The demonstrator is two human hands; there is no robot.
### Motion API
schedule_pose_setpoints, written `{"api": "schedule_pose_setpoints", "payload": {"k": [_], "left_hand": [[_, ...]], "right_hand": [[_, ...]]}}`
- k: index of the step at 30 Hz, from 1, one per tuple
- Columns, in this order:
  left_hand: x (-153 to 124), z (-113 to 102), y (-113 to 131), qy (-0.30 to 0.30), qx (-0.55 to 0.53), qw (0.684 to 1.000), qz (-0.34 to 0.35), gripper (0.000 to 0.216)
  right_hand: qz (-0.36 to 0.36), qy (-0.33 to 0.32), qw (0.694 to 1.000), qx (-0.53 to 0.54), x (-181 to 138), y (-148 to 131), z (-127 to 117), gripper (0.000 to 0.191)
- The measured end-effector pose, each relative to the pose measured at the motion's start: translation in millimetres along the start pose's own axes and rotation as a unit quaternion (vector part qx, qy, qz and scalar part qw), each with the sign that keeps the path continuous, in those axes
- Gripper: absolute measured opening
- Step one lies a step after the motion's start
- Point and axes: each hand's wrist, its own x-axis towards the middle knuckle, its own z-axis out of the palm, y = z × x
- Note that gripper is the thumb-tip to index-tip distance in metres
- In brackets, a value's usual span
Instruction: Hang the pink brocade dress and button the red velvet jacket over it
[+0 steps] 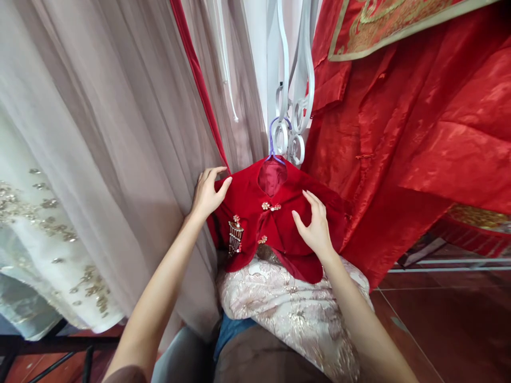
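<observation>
Background first: draped fabric and hanging garments crowd in around a short red velvet jacket [243, 197], the landmark for these notes. Left of it, long folds of sheer greyish-pink drapery [139, 159]; farther left, a white gown with gold floral beadwork [51, 229]. Right of the jacket, wide hanging lengths of glossy red satin cloth [391, 122]; above these, a red panel with gold embroidery and a pale border [391, 21]. Lower right, reddish-brown floor tiles [451, 314].

Jacket position: centre of view, front facing the wearer of the camera, neck opening uppermost. A purple hanger [272, 135] rises from its collar, beside a white scrolled metal frame [309, 80] above. Down the jacket front, 2 flower-shaped jewelled fastenings [265, 206]; left of these, 1 beaded ornament with hanging strands [235, 234]. Below the jacket hem, pale pink brocade cloth with metallic flowers [287, 298].

Left hand [210, 190]: at the jacket's left shoulder, fingers lightly curved, thumb spread away from them. Right hand [317, 223]: over the jacket's right front, fingers extended, thumb apart. Neither hand is gripping; whether the fingertips touch the velvet, cannot tell.
</observation>
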Motion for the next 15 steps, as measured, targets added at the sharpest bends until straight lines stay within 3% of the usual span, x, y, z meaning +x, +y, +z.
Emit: {"api": "schedule_pose_setpoints", "payload": {"k": [3,6,8,10,12,15], "left_hand": [[-11,1,-11,-0.020,0.010,0.999,-0.036,0.030],[-38,10,0,0.096,0.031,0.994,-0.040,0.042],[-64,22,15,0.163,0.043,0.984,-0.053,0.051],[-92,36,32,0.207,0.031,0.974,-0.085,0.045],[-120,48,47,0.244,0.005,0.962,-0.125,0.030],[-154,61,61,0.230,-0.030,0.957,-0.176,0.017]], "right_hand": [[0.002,-0.030,1.000,-0.006,9,7,1,0.054],[0.022,-0.008,1.000,0.007,5,-4,5,0.049],[0.033,0.055,0.998,0.029,-10,-19,9,0.034],[0.024,0.106,0.992,0.066,-32,-34,15,0.017],[0.017,0.076,0.991,0.111,-55,-46,22,0.014],[0.070,-0.005,0.988,0.141,-81,-54,35,0.014]]}}
